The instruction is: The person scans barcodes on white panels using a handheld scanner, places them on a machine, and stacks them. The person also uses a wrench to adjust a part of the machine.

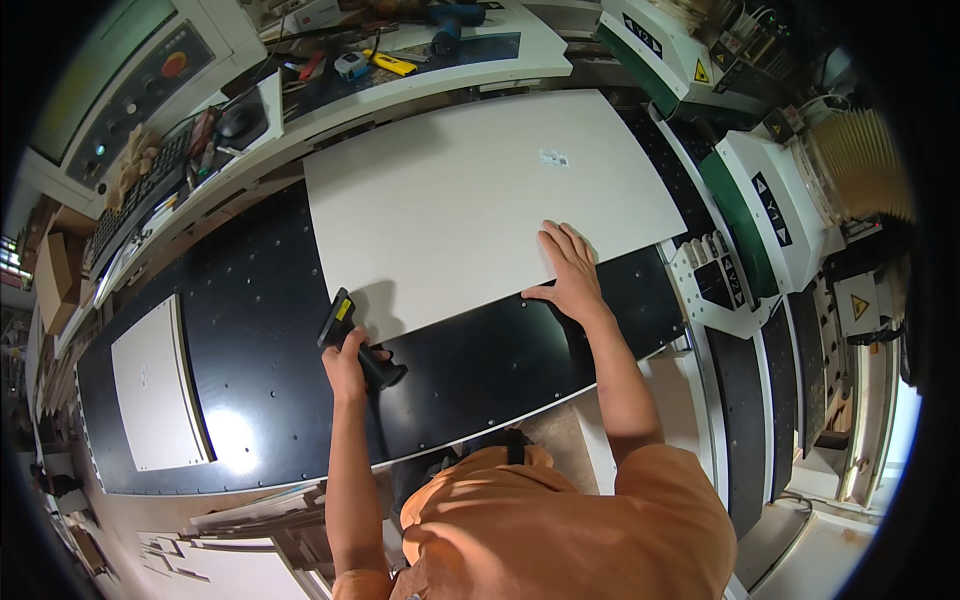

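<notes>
- Left hand [345,362]: fingers wrapped shut around the grip of a black handheld scanner [352,340] with a yellow patch near its head. The head sits at the near-left corner of the large white panel [470,200]; whether it touches the board cannot be told.
- Scanner looks light, rigid, one-hand work; the pistol-style grip is the obvious hold and it is held there now.
- Right hand [568,272]: open and flat, palm down, fingers spread on the panel's near edge, thumb off the board over the black desk [260,330]. It presses, grips nothing.
- Large white panel: lies flat on the black desk, reaching from near the hands toward the far side. Thin, wide sheet with a smooth pale face, a small label [553,157] near the far right.
- Handling, as a judgement: stiff but awkward for its spread, likely moderate weight, smooth face likely to slide easily on the dark bed. Flat palm pressure suits pushing it; for lifting, take opposite long edges with both hands. Corners and edges are probably the parts prone to chipping.
- Small white panel [155,385]: flat on the same desk, well to the left, apart from both hands.
- Far left: control console [130,90] with a red button, a keyboard beside it.
- Far centre: shelf with hand tools, including a yellow-handled item [390,63].
- Right: white-and-green machine housing [770,210] just beyond the panel's right end.
</notes>
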The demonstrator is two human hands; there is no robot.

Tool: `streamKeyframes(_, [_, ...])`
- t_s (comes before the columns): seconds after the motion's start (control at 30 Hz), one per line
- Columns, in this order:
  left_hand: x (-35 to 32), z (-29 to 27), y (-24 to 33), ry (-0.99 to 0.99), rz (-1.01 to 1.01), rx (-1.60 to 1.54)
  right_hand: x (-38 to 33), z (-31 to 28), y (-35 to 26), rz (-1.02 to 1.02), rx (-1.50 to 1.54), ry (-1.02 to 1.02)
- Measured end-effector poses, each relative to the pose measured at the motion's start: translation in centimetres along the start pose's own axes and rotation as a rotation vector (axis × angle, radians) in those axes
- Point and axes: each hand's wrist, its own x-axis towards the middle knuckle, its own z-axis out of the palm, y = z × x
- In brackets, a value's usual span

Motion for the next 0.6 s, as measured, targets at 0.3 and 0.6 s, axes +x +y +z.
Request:
streamKeyframes(0.3, [-0.4,3.0,0.0,0.003,-0.025,0.006,0.4,-1.7,1.5,0.1,-0.004,-0.062])
streamKeyframes(0.6, [-0.5,2.0,0.2,-0.08,-0.009,-0.009,0.1,-0.6,1.8,0.019,-0.047,-0.047])
